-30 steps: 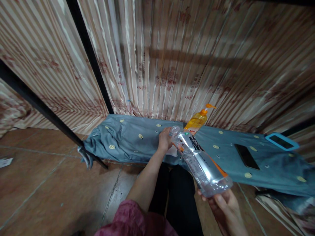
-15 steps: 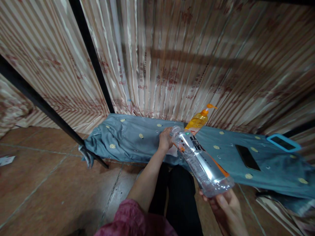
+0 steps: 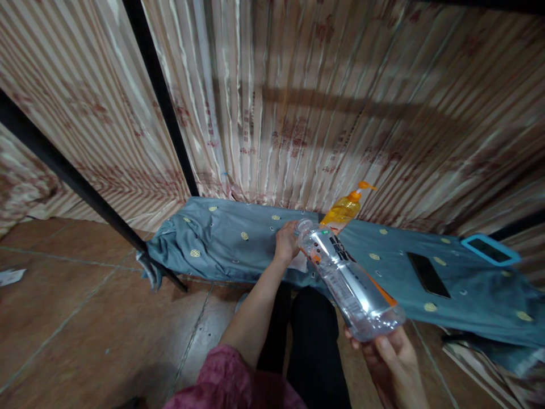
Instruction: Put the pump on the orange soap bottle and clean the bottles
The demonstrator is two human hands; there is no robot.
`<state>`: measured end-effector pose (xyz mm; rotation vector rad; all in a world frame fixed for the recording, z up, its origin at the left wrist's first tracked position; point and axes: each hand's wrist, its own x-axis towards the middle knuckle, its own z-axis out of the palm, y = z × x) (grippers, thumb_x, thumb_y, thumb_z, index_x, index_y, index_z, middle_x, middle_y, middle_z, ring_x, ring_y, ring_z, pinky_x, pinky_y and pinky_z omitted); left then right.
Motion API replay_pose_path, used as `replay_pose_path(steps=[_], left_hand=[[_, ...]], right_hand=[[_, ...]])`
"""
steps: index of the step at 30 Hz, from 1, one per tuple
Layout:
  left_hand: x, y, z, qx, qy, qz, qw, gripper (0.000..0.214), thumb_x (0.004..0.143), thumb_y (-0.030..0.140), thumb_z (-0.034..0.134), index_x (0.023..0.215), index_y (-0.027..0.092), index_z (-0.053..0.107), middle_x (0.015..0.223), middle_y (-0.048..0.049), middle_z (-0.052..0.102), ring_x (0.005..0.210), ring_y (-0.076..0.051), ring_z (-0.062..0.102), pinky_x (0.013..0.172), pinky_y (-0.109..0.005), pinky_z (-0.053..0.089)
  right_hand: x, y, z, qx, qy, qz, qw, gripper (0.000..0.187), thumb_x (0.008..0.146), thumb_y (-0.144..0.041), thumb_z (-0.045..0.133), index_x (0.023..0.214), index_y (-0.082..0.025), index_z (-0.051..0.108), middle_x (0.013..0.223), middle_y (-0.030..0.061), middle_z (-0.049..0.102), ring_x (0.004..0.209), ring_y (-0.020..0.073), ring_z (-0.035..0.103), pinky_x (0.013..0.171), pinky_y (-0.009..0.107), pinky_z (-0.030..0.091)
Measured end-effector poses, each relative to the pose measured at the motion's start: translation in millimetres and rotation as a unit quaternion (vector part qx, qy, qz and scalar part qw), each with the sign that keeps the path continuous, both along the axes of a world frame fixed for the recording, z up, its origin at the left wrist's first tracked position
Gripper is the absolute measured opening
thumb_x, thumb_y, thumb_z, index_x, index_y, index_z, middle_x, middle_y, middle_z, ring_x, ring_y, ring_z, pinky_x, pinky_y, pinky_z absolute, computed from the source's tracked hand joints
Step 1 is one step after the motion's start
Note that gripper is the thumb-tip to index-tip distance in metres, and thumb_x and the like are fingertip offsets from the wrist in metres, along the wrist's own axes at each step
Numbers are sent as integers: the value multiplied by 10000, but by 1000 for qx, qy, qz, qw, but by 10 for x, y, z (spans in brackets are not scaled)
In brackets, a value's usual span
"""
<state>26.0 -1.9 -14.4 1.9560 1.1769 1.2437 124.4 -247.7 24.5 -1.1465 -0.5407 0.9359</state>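
Note:
A clear plastic drink bottle (image 3: 351,284) with a silver and orange label lies tilted between my hands, its capless-looking neck up to the left and its base down to the right. My left hand (image 3: 288,243) is closed at the neck; some of its fingers are hidden behind the bottle. With thumb and fingers my right hand (image 3: 389,355) grips the base. Just behind the neck stands an orange pump bottle (image 3: 342,210) of yellow liquid, its lower part covered by the drink bottle. A pale piece (image 3: 299,262), perhaps paper, shows below my left hand.
A grey-blue cloth with yellow prints (image 3: 230,238) covers the long low surface before me. To the right lie a dark phone (image 3: 428,274) and a blue-framed object (image 3: 490,250). Black poles (image 3: 162,91) rise at the left, and a striped curtain (image 3: 289,113) hangs behind.
Almost nothing differs. Both hands keep the drink bottle in the same tilted pose, and the view has shifted only very slightly.

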Motion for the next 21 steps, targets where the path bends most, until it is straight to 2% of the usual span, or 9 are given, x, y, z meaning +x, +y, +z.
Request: replay_pose_path(steps=[7, 12, 21], left_hand=[[7, -4, 21, -10, 7, 7, 1000, 229, 821, 258, 592, 1024, 177, 657, 1041, -75, 694, 984, -202, 636, 918, -333, 511], [-4, -9, 27, -8, 9, 1, 1000, 236, 806, 232, 608, 1029, 171, 654, 1063, -76, 689, 1008, -204, 628, 931, -326, 501], [7, -7, 13, -9, 10, 6, 1000, 231, 814, 243, 603, 1028, 177, 656, 1038, -74, 692, 978, -198, 637, 908, -319, 510]], right_hand=[[59, -16, -68, 2, -15, 5, 1000, 433, 671, -396, 780, 1030, -239, 597, 761, 33, 720, 613, 208, 661, 519, 293, 508], [51, -32, -69, -2, -28, 25, 999, 468, 614, -413, 819, 986, -235, 596, 727, 40, 733, 593, 186, 644, 549, 276, 491], [-10, 2, -4, -25, -44, -15, 999, 578, 560, -391, 850, 1035, -240, 556, 734, 13, 714, 596, 190, 643, 518, 277, 481]])
